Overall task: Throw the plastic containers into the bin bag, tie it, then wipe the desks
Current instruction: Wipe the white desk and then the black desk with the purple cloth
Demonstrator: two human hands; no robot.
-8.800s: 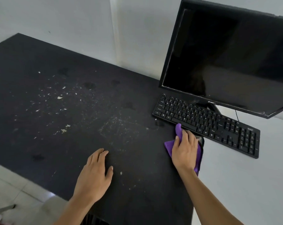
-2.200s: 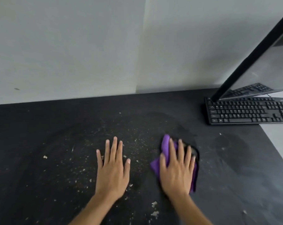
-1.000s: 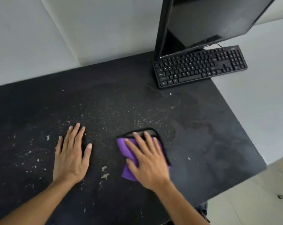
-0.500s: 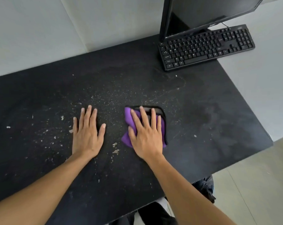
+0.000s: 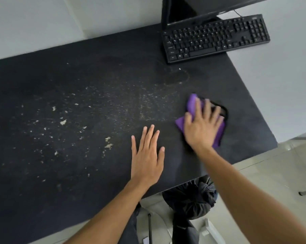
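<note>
So we've got the right hand (image 5: 200, 127), fingers spread flat, pressing the purple cloth (image 5: 191, 107) onto the bench (image 5: 78, 191) near its right edge, left hand (image 5: 147, 155) splayed empty beside it; we'd sweep left through those crumbs (image 5: 62, 122) with overlapping strokes.

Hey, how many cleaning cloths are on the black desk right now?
1. The purple cloth lies under the right hand, near the right end of the black desk. The left hand rests flat with nothing under it.
</note>
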